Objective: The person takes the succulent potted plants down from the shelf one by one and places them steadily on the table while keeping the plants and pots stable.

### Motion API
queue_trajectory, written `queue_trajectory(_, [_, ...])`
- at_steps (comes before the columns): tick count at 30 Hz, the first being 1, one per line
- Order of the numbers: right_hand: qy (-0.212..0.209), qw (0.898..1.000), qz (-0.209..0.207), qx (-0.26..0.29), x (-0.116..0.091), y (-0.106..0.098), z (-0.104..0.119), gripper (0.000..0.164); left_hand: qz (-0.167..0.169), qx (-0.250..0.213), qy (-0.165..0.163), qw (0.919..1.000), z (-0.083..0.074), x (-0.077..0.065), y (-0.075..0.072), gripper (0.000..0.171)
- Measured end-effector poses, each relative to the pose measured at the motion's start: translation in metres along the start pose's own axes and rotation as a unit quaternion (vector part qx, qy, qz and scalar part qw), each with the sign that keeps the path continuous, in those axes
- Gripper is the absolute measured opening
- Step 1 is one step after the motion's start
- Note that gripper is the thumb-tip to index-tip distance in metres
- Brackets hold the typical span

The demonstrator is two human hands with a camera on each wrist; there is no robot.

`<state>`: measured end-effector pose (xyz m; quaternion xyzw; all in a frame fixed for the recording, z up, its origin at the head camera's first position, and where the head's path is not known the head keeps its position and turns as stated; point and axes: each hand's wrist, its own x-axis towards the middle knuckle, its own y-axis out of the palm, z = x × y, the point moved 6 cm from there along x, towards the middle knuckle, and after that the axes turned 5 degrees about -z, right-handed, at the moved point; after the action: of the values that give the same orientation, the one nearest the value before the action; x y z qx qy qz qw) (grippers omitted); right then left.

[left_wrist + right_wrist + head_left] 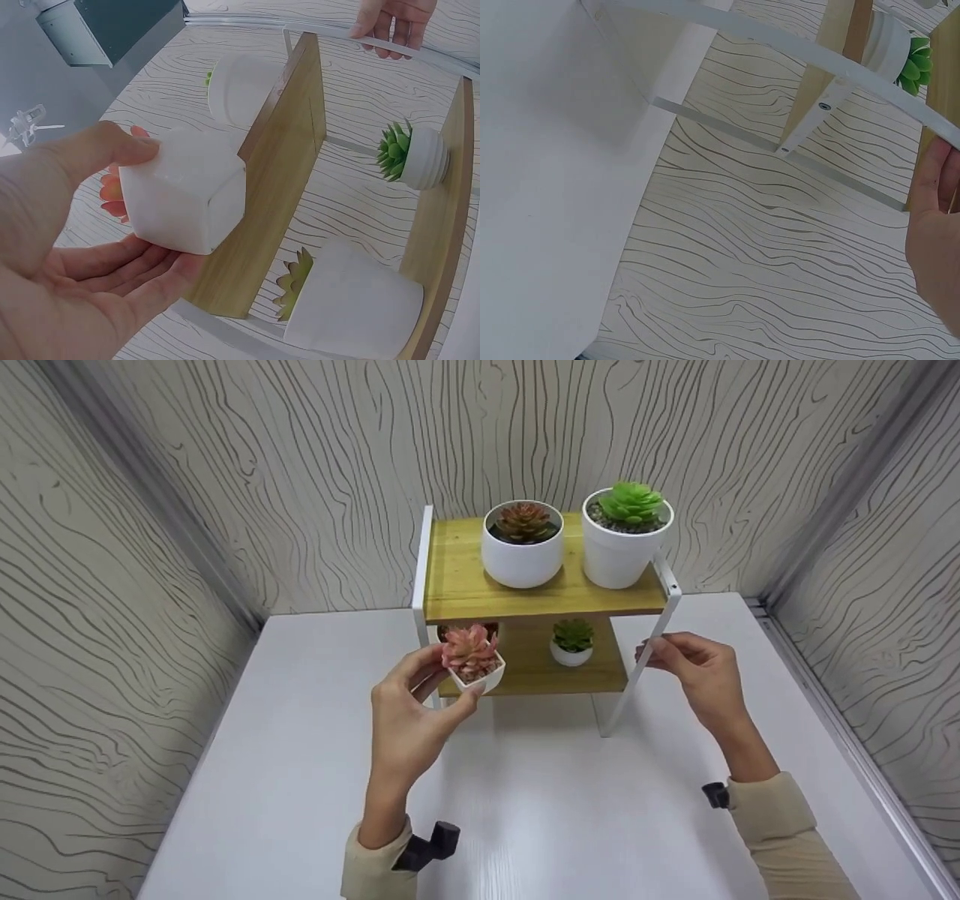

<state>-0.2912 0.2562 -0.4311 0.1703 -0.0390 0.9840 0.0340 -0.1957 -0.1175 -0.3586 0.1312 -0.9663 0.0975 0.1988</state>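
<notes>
My left hand (409,727) grips a small white angular pot (184,195) holding a pink succulent (469,651), thumb on one side and fingers on the other. It is held tilted, in front of the left part of a two-tier wooden shelf (457,585) with a white metal frame. With its thumb and fingers, my right hand (701,679) pinches the front right leg (637,671) of that frame. On the lower board (525,679) stands a small green succulent in a white pot (571,654). Another potted plant (360,300) stands at its left, mostly hidden in the head view.
On the top board, a reddish-brown succulent in a round white pot (523,556) stands beside a bright green one in a taller white pot (619,556). The shelf stands on a white table (300,780), near a wood-grain patterned back wall (322,487). Similar panels flank both sides.
</notes>
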Motion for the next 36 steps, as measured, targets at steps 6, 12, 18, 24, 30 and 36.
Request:
queue_trajectory(6, [-0.011,0.999,-0.001,0.037,-0.001,0.000,-0.002,0.025,0.004,-0.004,-0.009,0.9999,0.008,-0.004,-0.003,0.055])
queue_trajectory(12, [-0.020,1.000,0.003,0.021,-0.001,-0.001,-0.002,0.023,0.007,-0.004,-0.023,0.9997,0.016,-0.007,-0.006,0.054])
queue_trajectory(18, [-0.009,1.000,-0.018,-0.003,0.001,-0.002,-0.001,0.022,0.004,-0.006,-0.032,0.9995,0.022,-0.010,-0.009,0.056])
queue_trajectory(24, [-0.001,1.000,-0.020,-0.001,-0.001,0.000,-0.003,0.023,0.001,-0.007,-0.030,0.9995,0.027,-0.013,-0.012,0.055])
queue_trajectory(30, [-0.001,1.000,-0.021,0.005,-0.002,0.000,-0.003,0.022,-0.005,-0.006,-0.040,0.9992,0.033,-0.016,-0.014,0.054])
queue_trajectory(36, [-0.006,1.000,-0.017,0.025,-0.001,0.002,-0.004,0.024,-0.010,-0.009,-0.040,0.9991,0.036,-0.019,-0.016,0.055])
